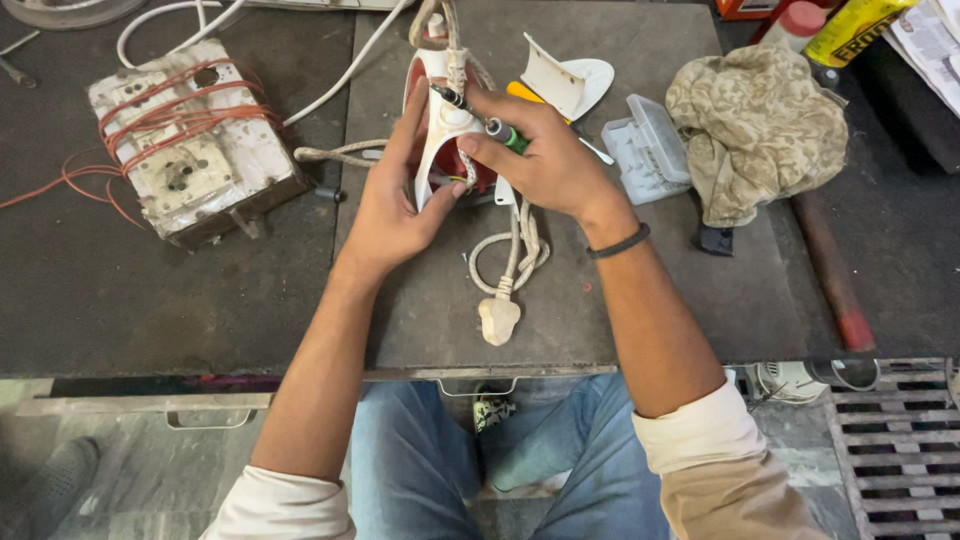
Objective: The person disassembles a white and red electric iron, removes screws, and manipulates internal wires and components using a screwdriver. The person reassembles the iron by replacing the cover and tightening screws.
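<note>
Left hand [395, 205] cupping red-and-white iron [447, 140] (fingers upright), right hand [545, 150] pinching green-handled screwdriver [480, 115], wrist bent inward

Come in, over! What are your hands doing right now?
Left hand steadies the red-and-white clothes iron. Right hand grips a green-handled screwdriver, tip at the iron. Its cord and plug lie below.
</note>
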